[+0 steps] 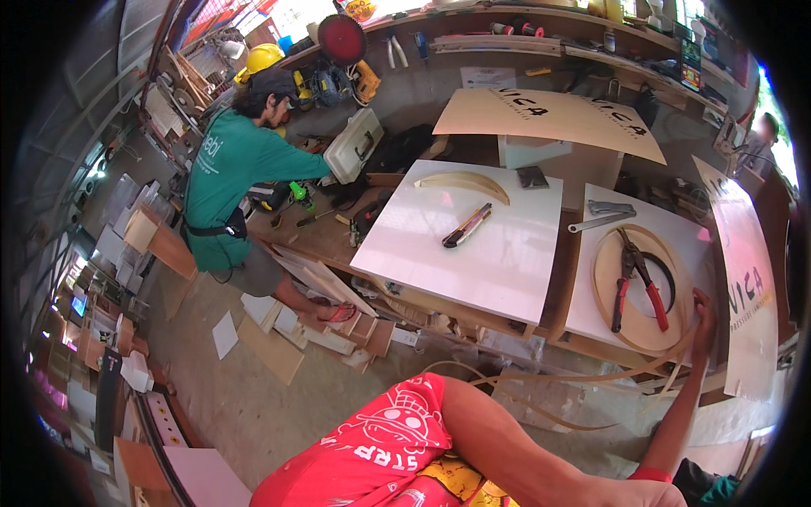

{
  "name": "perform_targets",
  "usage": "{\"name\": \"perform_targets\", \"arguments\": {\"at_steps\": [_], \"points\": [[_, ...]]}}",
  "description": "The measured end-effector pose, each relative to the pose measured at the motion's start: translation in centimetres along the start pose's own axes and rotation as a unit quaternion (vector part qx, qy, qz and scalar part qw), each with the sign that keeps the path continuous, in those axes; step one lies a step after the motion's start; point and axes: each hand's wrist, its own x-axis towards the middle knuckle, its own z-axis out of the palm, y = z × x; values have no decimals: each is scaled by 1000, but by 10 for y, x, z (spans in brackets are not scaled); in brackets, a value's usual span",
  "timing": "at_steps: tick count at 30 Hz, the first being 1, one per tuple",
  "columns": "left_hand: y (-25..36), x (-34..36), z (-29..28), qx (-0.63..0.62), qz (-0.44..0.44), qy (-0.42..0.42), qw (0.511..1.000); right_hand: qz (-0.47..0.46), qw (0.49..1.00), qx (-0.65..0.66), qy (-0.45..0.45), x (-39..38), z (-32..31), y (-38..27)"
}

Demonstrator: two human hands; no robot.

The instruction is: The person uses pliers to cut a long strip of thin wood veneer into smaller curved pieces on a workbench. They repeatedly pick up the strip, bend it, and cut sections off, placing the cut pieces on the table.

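We judge the work with the thin tan strip (601, 314) to be only part done: at three o'clock most of it lies in a round coil on the right-hand white board (583, 297), while loose lengths (553, 377) trail over the edge toward four, unfastened as far as we can see. Just past three, our right hand (702, 314) is at the coil's outer side, fingers bent and apparently touching the strip; whether it grips, we cannot tell. Our left arm (525, 439) runs to the lower edge near five, and we cannot tell what the left hand does. The strip looks flat, springy and smooth, and the boards are glossy, hard and straight-sided. Red-handled snips (632, 272) lie across the coil, unheld, their legs spread, with grey metal tools (601, 216) at half past two. At two, a slim utility knife (467, 226) rests on the other white board (507, 270), below a crescent-shaped tan piece (463, 181) (it curves like a peel of wood). At ten, a co-worker (245, 160) in green reaches to a pale, boxy case (355, 144).
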Motion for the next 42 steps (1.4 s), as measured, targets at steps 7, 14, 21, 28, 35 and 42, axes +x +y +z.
{"name": "perform_targets", "arguments": {"at_steps": [7, 14, 21, 28, 35, 42], "points": [[-1, -1, 2, 37, 17, 17, 999, -16, 1000, -7, 3, 2, 8, -4], [-1, -2, 59, 160, 157, 128, 966, -5, 1000, -13, 23, -4, 4, 0], [10, -20, 34, 176, 133, 55, 974, 20, 998, -33, 58, 1, 9, -4], [4, -24, 28, 233, 158, 45, 959, 10, 998, -42, 50, -3, 12, -17], [-4, -19, 30, 204, 169, 45, 963, 9, 998, -27, 52, 0, 14, -10], [1, -19, 36, 285, 208, 27, 935, 21, 998, -29, 56, -1, 12, -13]]}}
